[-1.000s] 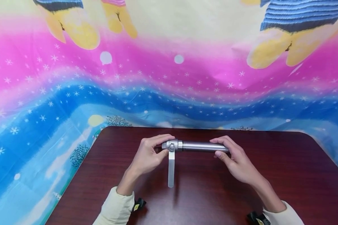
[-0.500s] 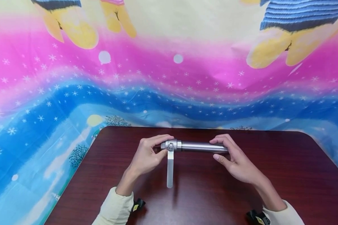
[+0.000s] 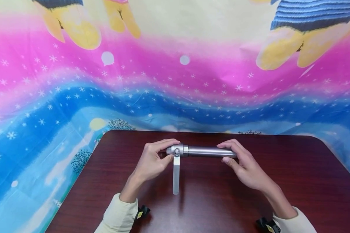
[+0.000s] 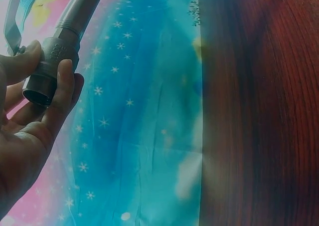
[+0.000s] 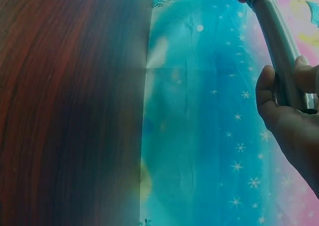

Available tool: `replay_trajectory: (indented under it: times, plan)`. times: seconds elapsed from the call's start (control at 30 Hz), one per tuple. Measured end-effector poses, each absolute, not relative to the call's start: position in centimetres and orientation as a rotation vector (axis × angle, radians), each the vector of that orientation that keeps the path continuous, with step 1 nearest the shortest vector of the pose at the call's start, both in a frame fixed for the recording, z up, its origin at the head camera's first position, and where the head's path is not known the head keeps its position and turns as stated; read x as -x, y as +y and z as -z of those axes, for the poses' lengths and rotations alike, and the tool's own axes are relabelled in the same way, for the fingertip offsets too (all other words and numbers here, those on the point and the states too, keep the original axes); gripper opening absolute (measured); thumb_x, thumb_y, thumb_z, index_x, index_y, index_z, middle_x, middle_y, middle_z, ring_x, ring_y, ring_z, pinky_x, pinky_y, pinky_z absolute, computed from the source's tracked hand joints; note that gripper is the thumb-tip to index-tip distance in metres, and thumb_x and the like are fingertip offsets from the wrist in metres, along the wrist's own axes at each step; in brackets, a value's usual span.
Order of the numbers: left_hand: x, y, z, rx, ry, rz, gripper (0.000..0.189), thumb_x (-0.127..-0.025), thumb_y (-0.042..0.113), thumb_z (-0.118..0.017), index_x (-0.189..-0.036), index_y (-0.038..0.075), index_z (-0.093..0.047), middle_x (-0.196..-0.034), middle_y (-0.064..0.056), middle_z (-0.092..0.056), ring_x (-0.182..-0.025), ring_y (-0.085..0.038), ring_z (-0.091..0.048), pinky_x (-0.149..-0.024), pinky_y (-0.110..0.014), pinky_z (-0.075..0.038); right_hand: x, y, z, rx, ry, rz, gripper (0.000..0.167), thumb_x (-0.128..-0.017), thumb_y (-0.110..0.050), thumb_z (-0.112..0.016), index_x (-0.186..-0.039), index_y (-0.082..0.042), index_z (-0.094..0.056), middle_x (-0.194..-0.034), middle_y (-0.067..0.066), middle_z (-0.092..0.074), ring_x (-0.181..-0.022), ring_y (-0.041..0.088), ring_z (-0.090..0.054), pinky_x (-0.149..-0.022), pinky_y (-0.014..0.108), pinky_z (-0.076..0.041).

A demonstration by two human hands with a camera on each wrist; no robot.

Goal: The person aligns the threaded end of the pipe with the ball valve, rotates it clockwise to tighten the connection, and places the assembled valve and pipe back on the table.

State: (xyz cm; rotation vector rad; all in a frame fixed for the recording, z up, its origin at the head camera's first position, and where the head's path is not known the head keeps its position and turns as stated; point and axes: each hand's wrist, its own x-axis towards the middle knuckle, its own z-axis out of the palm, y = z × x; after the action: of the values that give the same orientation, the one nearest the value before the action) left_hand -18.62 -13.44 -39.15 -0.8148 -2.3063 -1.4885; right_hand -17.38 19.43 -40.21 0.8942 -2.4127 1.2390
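Observation:
A metal ball valve [image 3: 178,149] with a flat lever handle [image 3: 176,176] is joined to a smooth steel pipe [image 3: 205,151], the two lying in one line above the table. My left hand [image 3: 153,161] grips the valve body between thumb and fingers; in the left wrist view the valve's open end [image 4: 39,94] faces back past the palm. The lever points toward me. My right hand [image 3: 246,165] holds the pipe's far right end, thumb below and fingers over the top. Threads [image 4: 69,31] show where pipe meets valve in the left wrist view.
Beneath the hands is a dark red-brown wooden table [image 3: 210,200] with rounded far corners. A printed cloth [image 3: 192,81] with snowflakes hangs right behind it. Black straps with small devices sit at the left wrist [image 3: 143,212] and right wrist [image 3: 268,225].
The right thumb has shifted slightly on the pipe. The valve and pipe stay nearly in place, both hands keeping their hold.

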Motion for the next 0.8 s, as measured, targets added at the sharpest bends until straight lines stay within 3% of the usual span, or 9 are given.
replay_trajectory:
  times: [0.2, 0.37, 0.63, 0.8]
  plan:
    - [18.66, -13.45, 39.21, 0.833, -2.295, 1.481, 0.05, -0.082, -0.017, -0.075, -0.126, 0.006, -0.079, -0.128, -0.01, -0.078, -0.103, -0.016, -0.071, -0.076, -0.023, -0.061, 17.41, 19.42, 40.25, -0.909, -2.407, -1.293, 0.048, -0.097, 0.015, -0.064, -0.139, -0.009, -0.064, -0.128, 0.0, -0.063, -0.099, 0.005, -0.062, -0.085, 0.014, -0.054]
    - [18.75, -13.45, 39.24, 0.852, -2.282, 1.48, 0.051, -0.081, -0.017, -0.074, -0.125, 0.007, -0.079, -0.126, -0.009, -0.079, -0.099, -0.016, -0.07, -0.074, -0.023, -0.06, 17.47, 19.54, 40.35, -0.899, -2.422, -1.349, 0.045, -0.101, 0.012, -0.06, -0.139, -0.011, -0.064, -0.127, 0.001, -0.062, -0.101, 0.004, -0.066, -0.088, 0.019, -0.061]
    - [18.78, -13.29, 39.23, 0.864, -2.284, 1.476, 0.047, -0.082, -0.016, -0.076, -0.125, 0.003, -0.078, -0.125, -0.009, -0.079, -0.097, -0.015, -0.07, -0.073, -0.024, -0.061, 17.3, 19.32, 40.54, -0.879, -2.406, -1.293, 0.047, -0.097, 0.006, -0.071, -0.139, -0.015, -0.063, -0.134, 0.002, -0.059, -0.117, 0.003, -0.056, -0.091, 0.012, -0.046]
    - [18.75, -13.29, 39.25, 0.861, -2.278, 1.474, 0.048, -0.082, -0.016, -0.075, -0.125, 0.005, -0.079, -0.123, -0.009, -0.079, -0.093, -0.014, -0.069, -0.071, -0.023, -0.06, 17.29, 19.04, 40.64, -0.876, -2.377, -1.291, 0.048, -0.092, 0.009, -0.076, -0.135, -0.01, -0.065, -0.131, 0.001, -0.06, -0.115, 0.001, -0.057, -0.086, 0.012, -0.048]
